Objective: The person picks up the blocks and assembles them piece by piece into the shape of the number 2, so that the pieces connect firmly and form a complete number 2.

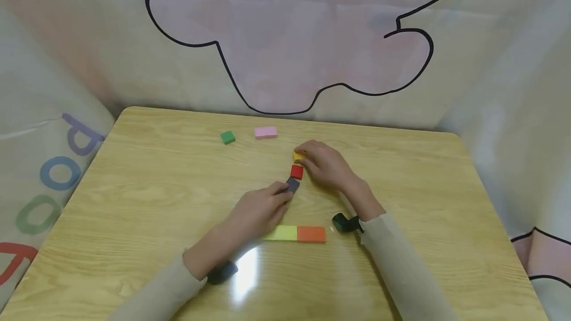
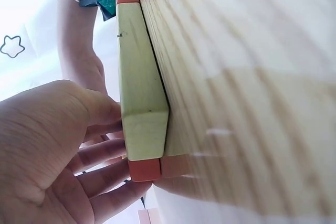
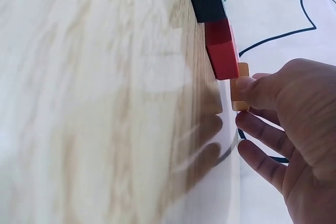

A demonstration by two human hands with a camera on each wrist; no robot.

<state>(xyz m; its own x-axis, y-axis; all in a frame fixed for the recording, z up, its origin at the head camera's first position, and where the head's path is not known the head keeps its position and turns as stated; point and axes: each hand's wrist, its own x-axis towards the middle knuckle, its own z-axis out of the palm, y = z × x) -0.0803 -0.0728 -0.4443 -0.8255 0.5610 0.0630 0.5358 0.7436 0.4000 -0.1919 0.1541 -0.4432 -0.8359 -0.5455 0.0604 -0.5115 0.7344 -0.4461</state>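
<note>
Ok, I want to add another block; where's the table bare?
Bare table lies left of the green block and left hand, and right of the right hand. The middle is crowded: the dark block, red block and yellow block, with the lime block and orange block on the near side.

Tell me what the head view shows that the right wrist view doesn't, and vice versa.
Of the two, only the head view shows the lime block and the orange block, lying end to end. Only the right wrist view shows the palm side of the right grip. Both show that grip pinching the yellow block, with the red block and dark block nearby.
</note>
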